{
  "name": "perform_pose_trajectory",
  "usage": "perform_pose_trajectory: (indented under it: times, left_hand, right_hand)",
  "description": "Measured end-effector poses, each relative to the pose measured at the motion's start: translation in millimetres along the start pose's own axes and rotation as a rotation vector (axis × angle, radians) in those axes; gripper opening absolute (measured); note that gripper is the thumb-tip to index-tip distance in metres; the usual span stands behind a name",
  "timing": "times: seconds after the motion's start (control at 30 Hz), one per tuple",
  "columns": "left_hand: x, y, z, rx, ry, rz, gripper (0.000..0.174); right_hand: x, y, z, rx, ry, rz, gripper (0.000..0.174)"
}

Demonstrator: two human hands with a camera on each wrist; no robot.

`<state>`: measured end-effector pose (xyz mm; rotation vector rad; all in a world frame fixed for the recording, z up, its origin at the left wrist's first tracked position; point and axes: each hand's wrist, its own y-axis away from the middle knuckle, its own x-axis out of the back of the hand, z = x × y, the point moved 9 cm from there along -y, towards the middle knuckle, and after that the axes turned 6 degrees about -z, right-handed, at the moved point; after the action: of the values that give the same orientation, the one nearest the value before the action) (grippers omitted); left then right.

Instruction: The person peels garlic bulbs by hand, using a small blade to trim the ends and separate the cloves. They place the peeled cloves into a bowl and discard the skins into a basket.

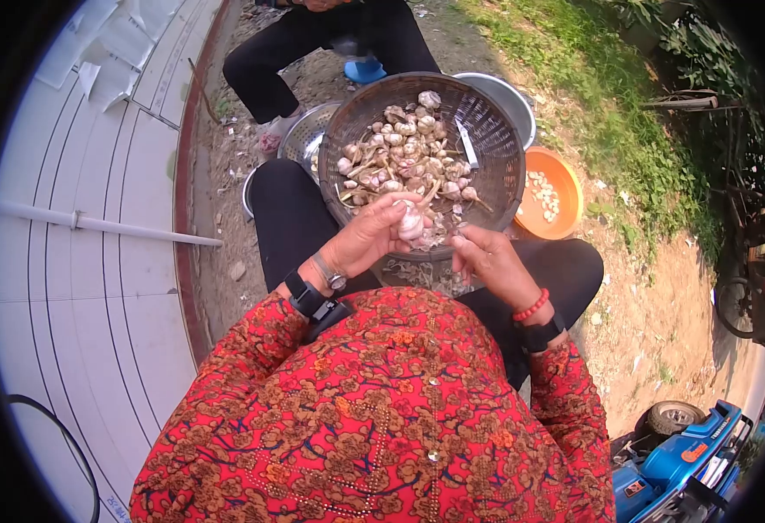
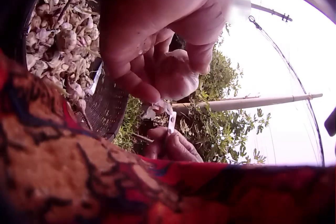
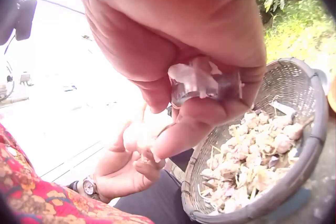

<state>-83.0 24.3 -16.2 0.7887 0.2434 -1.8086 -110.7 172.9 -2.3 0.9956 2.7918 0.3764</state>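
Observation:
In my left hand (image 1: 369, 234) I hold a whitish garlic bulb (image 1: 411, 222), the fingers curled around it over the near rim of the wicker basket (image 1: 497, 196). My right hand (image 1: 491, 263) is just to the right of the bulb, fingers curled. It grips a small shiny tool (image 3: 223, 86), with pale papery skin on it in the right wrist view. The tool's flat end with small holes pokes out past the fingers in the left wrist view; I cannot tell its kind. Many garlic bulbs (image 1: 400, 148) and a white-handled knife (image 1: 466, 144) lie in the basket.
Right of the basket stands an orange basin (image 1: 565, 179) with peeled cloves (image 1: 541, 193). Metal bowls (image 1: 522, 113) sit behind and left of it. Another person's legs (image 1: 313, 52) are opposite. A white wall (image 1: 95, 305) runs along the left, with a blue vehicle (image 1: 679, 462) at lower right.

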Motion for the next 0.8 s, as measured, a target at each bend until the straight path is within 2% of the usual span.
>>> perform_pose_trajectory:
  times: [0.07,0.2,0.33,0.53,0.8]
  left_hand:
    - [0,-2,-2,-0.009,0.014,0.009,0.042]
    - [0,-4,2,-0.048,-0.021,0.011,0.040]
    - [-1,-2,4,-0.065,-0.075,0.050,0.040]
    - [0,-3,10,-0.120,-0.096,0.074,0.042]
    - [0,-6,11,-0.122,-0.160,0.080,0.042]
  right_hand:
    - [-17,0,-5,0.044,-0.056,-0.002,0.025]
    - [-24,-7,-5,0.083,0.144,0.123,0.023]
    - [-22,-7,-16,0.123,0.188,0.169,0.024]
    - [-28,-6,-13,0.039,0.134,0.151,0.026]
    - [-24,-9,-10,0.040,0.143,0.178,0.026]
